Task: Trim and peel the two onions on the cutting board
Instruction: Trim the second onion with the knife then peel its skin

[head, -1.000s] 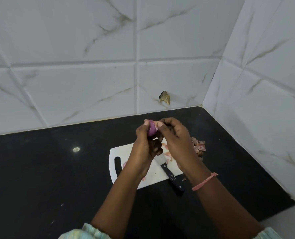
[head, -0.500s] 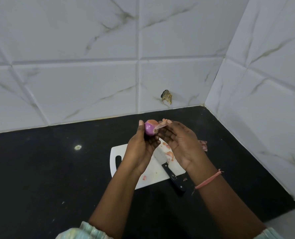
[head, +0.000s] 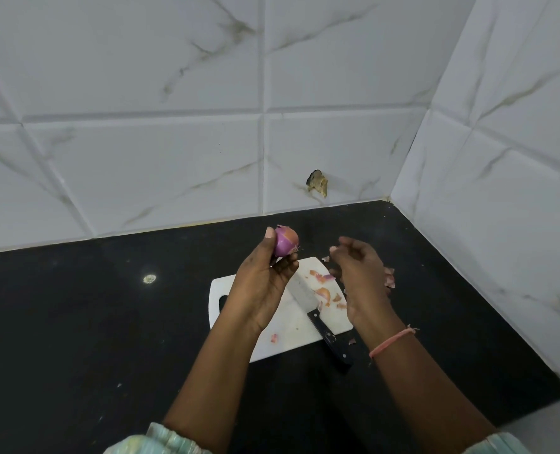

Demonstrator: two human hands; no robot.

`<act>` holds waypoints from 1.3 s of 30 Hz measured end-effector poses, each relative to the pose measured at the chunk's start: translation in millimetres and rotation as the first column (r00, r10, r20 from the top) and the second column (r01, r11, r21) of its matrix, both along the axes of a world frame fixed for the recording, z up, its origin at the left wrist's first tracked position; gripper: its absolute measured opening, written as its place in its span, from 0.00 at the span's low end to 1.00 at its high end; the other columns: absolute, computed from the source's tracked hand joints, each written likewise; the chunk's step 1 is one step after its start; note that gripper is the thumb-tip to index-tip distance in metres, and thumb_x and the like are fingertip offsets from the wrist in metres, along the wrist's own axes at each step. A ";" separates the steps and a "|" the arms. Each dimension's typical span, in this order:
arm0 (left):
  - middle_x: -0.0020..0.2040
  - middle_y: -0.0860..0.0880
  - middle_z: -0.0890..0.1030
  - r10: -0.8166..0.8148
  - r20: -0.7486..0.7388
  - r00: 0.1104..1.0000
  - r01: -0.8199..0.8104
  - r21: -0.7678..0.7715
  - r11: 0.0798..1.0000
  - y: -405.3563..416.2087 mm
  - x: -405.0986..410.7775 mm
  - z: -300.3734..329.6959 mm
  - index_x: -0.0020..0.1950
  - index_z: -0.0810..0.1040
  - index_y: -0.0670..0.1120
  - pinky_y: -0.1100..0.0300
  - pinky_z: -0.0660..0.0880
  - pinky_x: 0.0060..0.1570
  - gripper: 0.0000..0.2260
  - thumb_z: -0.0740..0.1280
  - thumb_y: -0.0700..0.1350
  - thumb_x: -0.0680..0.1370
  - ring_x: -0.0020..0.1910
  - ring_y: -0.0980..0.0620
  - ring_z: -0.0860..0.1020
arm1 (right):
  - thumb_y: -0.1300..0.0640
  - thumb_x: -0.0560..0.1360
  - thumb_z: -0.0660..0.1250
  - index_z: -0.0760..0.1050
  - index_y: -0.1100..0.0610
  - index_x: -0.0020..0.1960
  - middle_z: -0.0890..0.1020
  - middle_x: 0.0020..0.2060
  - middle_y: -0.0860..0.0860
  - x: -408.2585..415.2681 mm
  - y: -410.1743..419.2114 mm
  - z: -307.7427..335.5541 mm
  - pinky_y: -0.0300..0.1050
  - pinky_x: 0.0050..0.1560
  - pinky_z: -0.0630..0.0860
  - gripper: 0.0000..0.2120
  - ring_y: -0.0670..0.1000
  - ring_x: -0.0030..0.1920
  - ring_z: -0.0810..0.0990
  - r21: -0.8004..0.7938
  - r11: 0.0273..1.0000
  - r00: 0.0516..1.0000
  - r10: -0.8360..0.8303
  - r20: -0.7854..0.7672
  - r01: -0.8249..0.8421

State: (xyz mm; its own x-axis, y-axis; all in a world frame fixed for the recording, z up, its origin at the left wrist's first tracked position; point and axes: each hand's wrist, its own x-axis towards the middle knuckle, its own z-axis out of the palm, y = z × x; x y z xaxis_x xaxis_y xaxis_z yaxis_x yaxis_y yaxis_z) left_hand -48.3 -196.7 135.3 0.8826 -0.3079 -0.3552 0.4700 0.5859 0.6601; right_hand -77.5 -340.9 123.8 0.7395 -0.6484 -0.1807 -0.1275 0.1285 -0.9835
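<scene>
Above the far edge of the white cutting board (head: 291, 335), the left hand (head: 262, 286) holds up a small red onion (head: 285, 240), its grip closed round the bulb with the thumb on the left side and the fingers tucked beneath. The onion is half bared: glossy purple on the left, a patch of papery orange skin clinging on the right, with a few root hairs sticking out low down. The right hand (head: 358, 273) hangs apart from it, to the right, over the board's right edge; its fingers are loosely curled, and whether a scrap of skin sits at the fingertips is too blurred to say, so I cannot tell its grip. A knife (head: 317, 316) lies across the board, blade toward the far side, black handle poking off the near edge onto the dark surface (head: 75, 322). Peel scraps (head: 322, 291) litter the board's right part, and a small heap of skins (head: 389, 276) lies just off it to the right. I see no second onion.

To finish this one cleanly, I'd turn the bulb so the orange patch faces the free hand, catch its loose edge with a nail, and pull toward the root end in one strip.
</scene>
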 end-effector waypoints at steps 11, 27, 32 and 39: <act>0.52 0.43 0.85 -0.021 0.277 0.961 -0.006 0.093 0.996 -1.3 -2.1 -4.4 0.63 0.80 0.40 0.58 0.79 0.53 0.22 0.70 0.51 0.73 0.48 0.52 0.83 | 0.59 0.73 0.73 0.81 0.57 0.51 0.83 0.41 0.42 -12.2 24.1 18.3 0.29 0.44 0.76 0.07 0.39 0.44 0.83 -0.584 0.800 0.891 0.357 0.280 -0.137; 0.53 0.45 0.85 -0.025 0.358 0.933 -0.039 0.170 0.985 -2.6 -1.9 -6.2 0.59 0.82 0.44 0.59 0.80 0.54 0.13 0.69 0.46 0.76 0.51 0.51 0.84 | 0.58 0.73 0.73 0.80 0.56 0.45 0.82 0.36 0.43 -13.3 29.2 23.5 0.27 0.38 0.75 0.03 0.38 0.39 0.82 -0.491 0.864 0.921 0.277 0.275 -0.113; 0.51 0.48 0.86 -0.013 0.398 0.917 -0.063 0.176 0.982 -4.4 -6.2 -5.2 0.59 0.81 0.45 0.61 0.79 0.52 0.15 0.70 0.48 0.74 0.49 0.53 0.84 | 0.60 0.73 0.72 0.81 0.56 0.45 0.83 0.36 0.43 -12.3 31.8 20.0 0.28 0.38 0.75 0.01 0.40 0.39 0.81 -0.506 0.860 0.932 0.236 0.276 -0.068; 0.54 0.46 0.85 -0.002 0.414 0.910 -0.070 0.158 0.985 -4.7 -5.5 -6.2 0.60 0.81 0.44 0.59 0.79 0.54 0.17 0.70 0.49 0.73 0.53 0.50 0.84 | 0.59 0.74 0.73 0.82 0.58 0.46 0.84 0.38 0.46 -14.9 32.8 21.7 0.30 0.40 0.77 0.03 0.42 0.40 0.83 -0.450 0.890 0.926 0.232 0.298 -0.078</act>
State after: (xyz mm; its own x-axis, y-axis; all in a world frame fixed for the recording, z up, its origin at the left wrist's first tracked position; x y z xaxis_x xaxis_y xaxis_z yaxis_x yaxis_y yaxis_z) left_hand -53.8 -201.3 129.1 0.9699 -0.2435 -0.0016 0.1175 0.4626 0.8788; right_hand -92.4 -308.1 145.6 0.8022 -0.4763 0.3602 0.2356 -0.3017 -0.9238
